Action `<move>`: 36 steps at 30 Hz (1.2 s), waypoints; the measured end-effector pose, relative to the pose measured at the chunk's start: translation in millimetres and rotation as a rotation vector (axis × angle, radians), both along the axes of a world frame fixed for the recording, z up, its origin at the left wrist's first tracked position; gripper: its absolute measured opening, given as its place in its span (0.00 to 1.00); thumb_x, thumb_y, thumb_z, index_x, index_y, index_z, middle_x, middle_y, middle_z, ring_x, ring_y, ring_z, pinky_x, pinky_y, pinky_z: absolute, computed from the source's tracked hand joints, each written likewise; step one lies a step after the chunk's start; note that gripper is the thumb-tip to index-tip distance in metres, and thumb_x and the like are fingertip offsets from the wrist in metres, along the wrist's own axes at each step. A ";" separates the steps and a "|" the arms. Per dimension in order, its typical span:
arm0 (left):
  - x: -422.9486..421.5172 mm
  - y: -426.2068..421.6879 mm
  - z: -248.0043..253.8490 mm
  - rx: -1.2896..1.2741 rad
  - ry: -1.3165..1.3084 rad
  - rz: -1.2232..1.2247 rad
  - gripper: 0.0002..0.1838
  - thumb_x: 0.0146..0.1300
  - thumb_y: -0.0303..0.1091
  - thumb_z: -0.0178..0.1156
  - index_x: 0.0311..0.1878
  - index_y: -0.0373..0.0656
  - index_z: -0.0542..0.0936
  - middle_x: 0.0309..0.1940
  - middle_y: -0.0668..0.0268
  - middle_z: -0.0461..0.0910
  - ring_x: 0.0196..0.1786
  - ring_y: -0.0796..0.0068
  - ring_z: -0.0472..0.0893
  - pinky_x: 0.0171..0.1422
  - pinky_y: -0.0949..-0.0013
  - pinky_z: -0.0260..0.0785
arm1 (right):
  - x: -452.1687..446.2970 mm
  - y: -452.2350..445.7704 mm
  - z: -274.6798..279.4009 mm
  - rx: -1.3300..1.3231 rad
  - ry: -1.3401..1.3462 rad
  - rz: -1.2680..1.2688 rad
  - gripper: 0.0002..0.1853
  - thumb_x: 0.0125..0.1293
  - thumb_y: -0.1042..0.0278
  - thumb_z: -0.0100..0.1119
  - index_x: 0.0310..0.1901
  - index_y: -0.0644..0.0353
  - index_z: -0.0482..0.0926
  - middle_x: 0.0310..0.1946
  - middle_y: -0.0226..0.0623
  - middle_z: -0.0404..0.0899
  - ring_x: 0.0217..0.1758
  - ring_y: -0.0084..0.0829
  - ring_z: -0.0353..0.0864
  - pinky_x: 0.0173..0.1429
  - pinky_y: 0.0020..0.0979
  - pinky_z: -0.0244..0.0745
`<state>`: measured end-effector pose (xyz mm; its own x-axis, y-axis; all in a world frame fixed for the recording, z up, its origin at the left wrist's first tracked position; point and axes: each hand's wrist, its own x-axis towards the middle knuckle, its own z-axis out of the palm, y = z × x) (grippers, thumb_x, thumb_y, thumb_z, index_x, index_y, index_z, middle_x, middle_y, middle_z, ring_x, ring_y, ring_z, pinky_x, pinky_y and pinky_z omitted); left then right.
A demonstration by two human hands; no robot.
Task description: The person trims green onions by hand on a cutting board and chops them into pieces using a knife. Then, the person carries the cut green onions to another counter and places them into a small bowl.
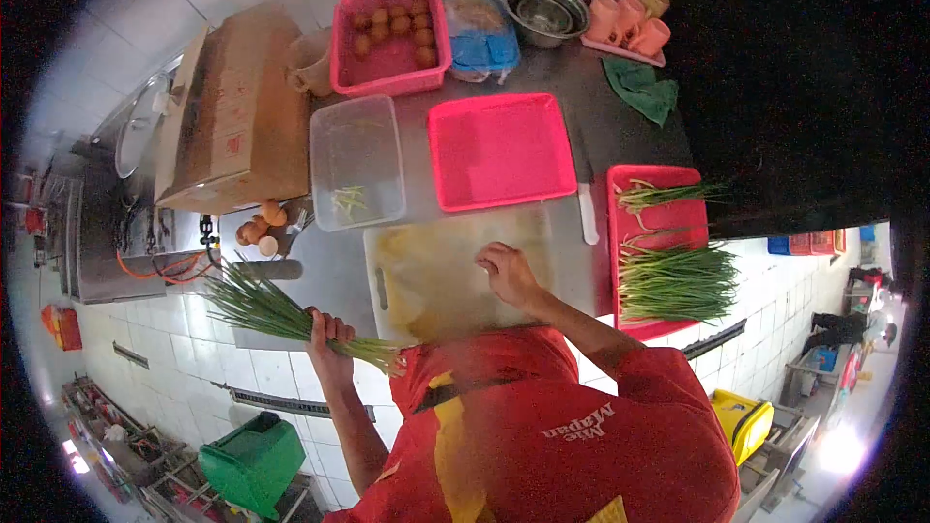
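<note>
Left grip [331, 331] wrapped around a long bundle of slender green stalks [262, 306], beside a yellowed, pale rectangular cutting board [431, 276]. Right grip [509, 271] curled over the board, contents unclear. Stalks look light, bendy, easily bruised; best held near their pale ends.

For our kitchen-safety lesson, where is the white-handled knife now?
In the head view, the knife lies right of centre, between the bright pink tray and the red tray of green stalks.

The head view looks steeply down at worktop [552, 71]
</note>
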<state>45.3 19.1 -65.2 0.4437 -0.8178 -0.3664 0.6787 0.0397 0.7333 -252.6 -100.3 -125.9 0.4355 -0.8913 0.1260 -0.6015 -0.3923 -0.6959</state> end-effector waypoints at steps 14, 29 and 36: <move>13.6 21.2 -9.1 0.013 0.015 0.129 0.07 0.67 0.40 0.56 0.36 0.51 0.71 0.17 0.79 0.57 0.19 0.84 0.54 0.24 0.77 0.50 | 77.4 -58.8 18.2 -0.101 -0.205 -0.189 0.14 0.53 0.79 0.52 0.43 0.62 0.78 0.36 0.45 0.76 0.44 0.45 0.75 0.48 0.40 0.72; -0.3 -6.6 3.5 0.027 -0.048 0.012 0.06 0.67 0.39 0.56 0.38 0.51 0.71 0.19 0.78 0.56 0.21 0.85 0.56 0.27 0.76 0.53 | -61.4 -74.4 -37.6 -0.234 0.112 -0.942 0.06 0.49 0.73 0.62 0.29 0.65 0.81 0.22 0.46 0.78 0.27 0.45 0.78 0.37 0.39 0.72; -2.7 5.2 5.6 0.127 -0.024 0.102 0.09 0.69 0.39 0.53 0.33 0.52 0.68 0.17 0.78 0.56 0.19 0.83 0.56 0.25 0.75 0.54 | 12.9 -45.2 45.9 -0.184 -0.305 -0.577 0.06 0.55 0.77 0.60 0.36 0.61 0.78 0.32 0.40 0.78 0.37 0.38 0.77 0.43 0.35 0.71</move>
